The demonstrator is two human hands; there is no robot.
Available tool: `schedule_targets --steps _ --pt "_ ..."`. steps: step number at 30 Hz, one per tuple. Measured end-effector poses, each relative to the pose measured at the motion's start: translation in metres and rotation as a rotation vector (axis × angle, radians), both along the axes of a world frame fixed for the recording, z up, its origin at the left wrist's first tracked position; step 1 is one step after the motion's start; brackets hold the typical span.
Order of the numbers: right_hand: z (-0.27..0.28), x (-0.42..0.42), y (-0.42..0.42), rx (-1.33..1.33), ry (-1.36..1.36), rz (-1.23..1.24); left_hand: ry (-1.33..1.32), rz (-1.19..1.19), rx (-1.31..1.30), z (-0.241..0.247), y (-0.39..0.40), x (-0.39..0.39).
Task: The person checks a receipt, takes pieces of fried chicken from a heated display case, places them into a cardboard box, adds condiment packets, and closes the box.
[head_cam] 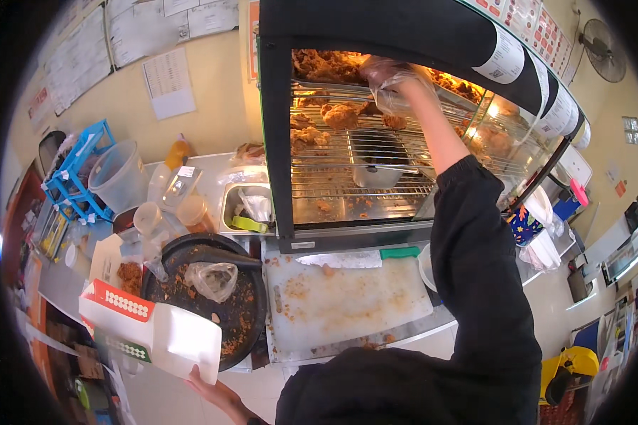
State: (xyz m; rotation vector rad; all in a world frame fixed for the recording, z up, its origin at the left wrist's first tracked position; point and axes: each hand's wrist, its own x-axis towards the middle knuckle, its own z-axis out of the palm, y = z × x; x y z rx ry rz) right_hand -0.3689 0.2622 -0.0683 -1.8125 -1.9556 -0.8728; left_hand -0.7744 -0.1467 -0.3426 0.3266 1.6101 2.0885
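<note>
My left hand [215, 393] grips the flap of an open paper food box [186, 340], white with red and green parts. A piece of fried chicken [130, 277] shows at the box's far side. Under the box's right part lies a black round stone mortar dish [247, 319] with crumbs and a crumpled plastic bag [212, 280]. My right hand [390, 79], in a clear plastic glove, reaches into the lit display warmer, at the upper tray of fried chicken [324, 66]; its fingertips are hidden. Below it, fried chicken pieces [341, 116] rest on a wire rack.
A knife with a green handle [398, 252] lies on a crumb-strewn white cutting board [350, 303]. The warmer's black frame [277, 159] stands beyond. Plastic tubs [194, 212], a steel container [226, 210] with green-handled tongs or a similar tool, and a blue rack [72, 180] stand left.
</note>
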Motion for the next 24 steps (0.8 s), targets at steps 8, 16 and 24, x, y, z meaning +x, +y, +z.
schedule_targets --steps 8,16,24 --pt "-0.004 0.005 0.034 0.066 -0.146 -0.136 0.227 -0.065 -0.118 -0.019 -0.002 0.001" --pt "-0.028 0.02 -0.033 0.363 -0.207 0.133 0.01 0.062 0.041 -0.005 -0.014 0.001" --pt "-0.016 -0.014 -0.138 0.018 0.171 -0.143 0.381 -0.043 -0.074 -0.026 0.002 -0.027"
